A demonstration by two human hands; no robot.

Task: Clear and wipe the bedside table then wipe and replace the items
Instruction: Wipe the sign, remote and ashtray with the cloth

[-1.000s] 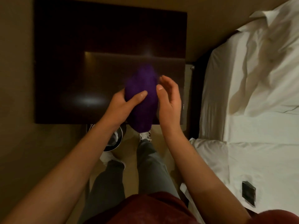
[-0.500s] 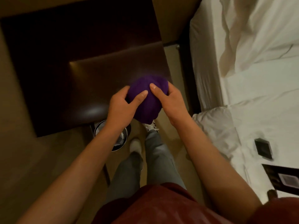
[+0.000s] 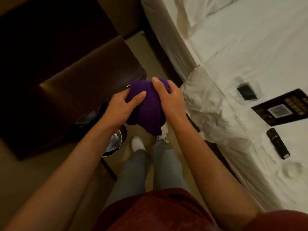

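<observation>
Bedside table sits dark and glossy at about 10 o'clock from the hands, nothing lying on the part of its top that shows. Right at its near corner both hands are bunched around a purple cloth, which is held up in the air over the floor, not touching the tabletop as far as I can see. Left hand grips the cloth from the left side, thumb laid across the front and fingers tucked behind it. Right hand has it from the 3 o'clock side, thumb pressed on top and fingers curled round the far edge. Cloth hangs down in a wad below both palms.

Over at 3 o'clock is the bed with white sheets, and on it sit a small dark square item, a black card with a QR code just beside it, and a black remote control nearer the person. Can't read any of the print, too blurry.

Under the table edge at 7 o'clock from the cloth there's a round bin with a liner. White sneakers and grey trousers show straight below.
</observation>
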